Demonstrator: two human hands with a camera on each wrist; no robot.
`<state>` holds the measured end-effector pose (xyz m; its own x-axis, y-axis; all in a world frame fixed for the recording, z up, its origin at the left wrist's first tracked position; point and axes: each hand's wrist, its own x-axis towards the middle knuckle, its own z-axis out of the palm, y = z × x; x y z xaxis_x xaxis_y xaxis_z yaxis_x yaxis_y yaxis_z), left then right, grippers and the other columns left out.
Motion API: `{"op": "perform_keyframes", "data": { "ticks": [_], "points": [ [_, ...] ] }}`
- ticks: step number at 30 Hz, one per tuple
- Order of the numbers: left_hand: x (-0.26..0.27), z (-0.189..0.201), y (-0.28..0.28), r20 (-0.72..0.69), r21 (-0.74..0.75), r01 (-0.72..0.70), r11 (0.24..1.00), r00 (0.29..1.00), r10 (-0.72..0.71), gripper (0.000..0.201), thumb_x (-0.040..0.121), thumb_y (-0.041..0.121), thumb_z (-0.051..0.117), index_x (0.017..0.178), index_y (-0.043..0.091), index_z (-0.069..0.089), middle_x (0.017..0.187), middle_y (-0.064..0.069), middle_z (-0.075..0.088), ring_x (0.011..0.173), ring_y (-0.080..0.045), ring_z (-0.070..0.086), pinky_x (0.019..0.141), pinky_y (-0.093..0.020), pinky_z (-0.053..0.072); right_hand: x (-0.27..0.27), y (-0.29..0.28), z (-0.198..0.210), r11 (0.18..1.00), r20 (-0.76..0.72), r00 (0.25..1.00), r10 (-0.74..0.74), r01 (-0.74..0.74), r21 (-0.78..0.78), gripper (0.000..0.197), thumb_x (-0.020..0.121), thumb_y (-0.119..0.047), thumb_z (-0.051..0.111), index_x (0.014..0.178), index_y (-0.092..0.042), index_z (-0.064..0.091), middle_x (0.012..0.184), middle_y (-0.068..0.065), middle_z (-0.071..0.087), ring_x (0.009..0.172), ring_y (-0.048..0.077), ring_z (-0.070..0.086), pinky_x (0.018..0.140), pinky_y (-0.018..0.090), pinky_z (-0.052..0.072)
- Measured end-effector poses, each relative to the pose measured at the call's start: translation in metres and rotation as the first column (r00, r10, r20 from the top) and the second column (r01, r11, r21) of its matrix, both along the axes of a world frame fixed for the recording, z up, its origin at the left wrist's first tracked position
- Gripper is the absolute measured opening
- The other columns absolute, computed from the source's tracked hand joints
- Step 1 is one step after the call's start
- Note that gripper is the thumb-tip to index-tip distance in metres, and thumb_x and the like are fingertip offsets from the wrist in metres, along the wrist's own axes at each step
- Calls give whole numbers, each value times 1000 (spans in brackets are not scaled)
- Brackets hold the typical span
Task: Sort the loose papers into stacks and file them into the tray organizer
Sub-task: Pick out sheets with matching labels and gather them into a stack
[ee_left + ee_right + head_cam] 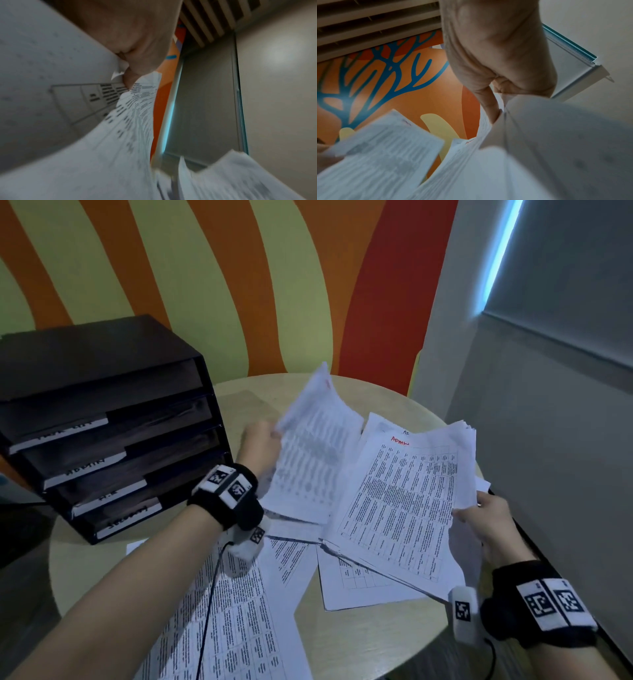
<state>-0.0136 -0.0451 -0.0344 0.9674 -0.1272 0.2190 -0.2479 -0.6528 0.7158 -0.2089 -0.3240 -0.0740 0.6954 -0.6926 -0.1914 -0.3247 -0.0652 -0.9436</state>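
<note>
Right hand (486, 522) gripping paper stack (404, 494), left hand (260, 443) pinching lifted sheet (315, 453)

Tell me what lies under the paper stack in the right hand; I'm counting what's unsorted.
Under the white printed paper stack, loose table-printed sheets lie on the round beige table. The stack covers part of them, so no count.

A round pale wooden table (359, 642) stood against a wall painted in orange, yellow-green and red waves (212, 285); right of it, a grey roller blind (561, 268) glowed blue-edged.
</note>
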Motion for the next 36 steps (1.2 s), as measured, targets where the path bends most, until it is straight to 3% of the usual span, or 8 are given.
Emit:
{"op": "perform_keyframes", "data": {
  "ticks": [5, 9, 14, 18, 23, 26, 33, 36],
  "points": [
    [14, 59, 44, 241, -420, -21, 907, 961, 134, 37, 90, 5, 57, 58, 17, 42, 52, 6, 38, 49, -6, 31, 50, -21, 25, 1, 1, 1, 1000, 40, 999, -17, 16, 22, 17, 85, 19, 43, 90, 17, 59, 74, 14, 54, 59, 23, 45, 48, 21, 37],
    [11, 63, 43, 102, -591, 107, 799, 993, -58, 5, 92, 8, 62, 92, 4, 66, 85, -7, 62, 72, -16, 60, 68, -27, 49, 1, 9, 8, 992, 120, 993, 4, -19, 124, 25, 88, 19, 39, 81, 3, 58, 55, 5, 57, 48, 17, 53, 38, 12, 36],
    [-15, 22, -1, -280, -636, 83, 768, 902, -329, 30, 101, 8, 50, 127, -5, 56, 114, -15, 67, 97, -30, 69, 85, -46, 56, 7, 10, 14, 972, 227, 972, 54, -103, 212, 31, 93, 8, 47, 107, -9, 68, 108, 9, 72, 99, 28, 69, 94, 45, 51],
    [-26, -15, -24, -410, -527, 112, 843, 835, -367, 31, 101, 16, 52, 130, 6, 47, 129, -5, 57, 112, -23, 57, 102, -37, 42, 8, 19, 20, 948, 273, 953, 130, -200, 249, 31, 100, -4, 41, 117, -13, 65, 113, 4, 72, 105, 25, 68, 95, 44, 49],
    [-30, -36, -42, -409, -369, 136, 919, 865, -292, 35, 91, 10, 66, 119, 4, 46, 104, -12, 60, 78, -16, 59, 59, -21, 47, 17, 25, 17, 959, 267, 956, 119, -180, 219, 19, 99, -30, 50, 95, -14, 59, 94, -9, 69, 83, 7, 65, 82, 35, 49],
    [-36, -37, -49, -380, -349, 152, 925, 879, -288, 34, 92, 3, 62, 117, 9, 40, 100, -5, 56, 77, -9, 55, 53, -9, 46, 14, 27, 13, 967, 223, 951, 216, -240, 82, 19, 94, -10, 60, 112, -13, 62, 110, -1, 71, 102, 22, 67, 94, 44, 50],
    [9, -48, -11, -382, 150, -13, 989, 922, 70, 108, 77, 39, 80, 150, 1, 11, 151, -22, 27, 138, -38, 30, 111, -48, 34, 11, 17, -3, 996, 120, 988, 94, -93, -9, 31, 86, 14, 51, 102, -9, 62, 87, 5, 69, 76, 23, 67, 66, 33, 52],
    [22, -52, 7, -426, 338, -7, 941, 890, 159, 125, 72, 44, 83, 148, -8, -1, 151, -27, 23, 138, -41, 28, 111, -47, 34, 11, 15, -9, 997, 96, 992, 77, -78, 5, 28, 88, 13, 51, 106, -7, 58, 84, 2, 65, 74, 22, 63, 61, 30, 48]
  ]
}}
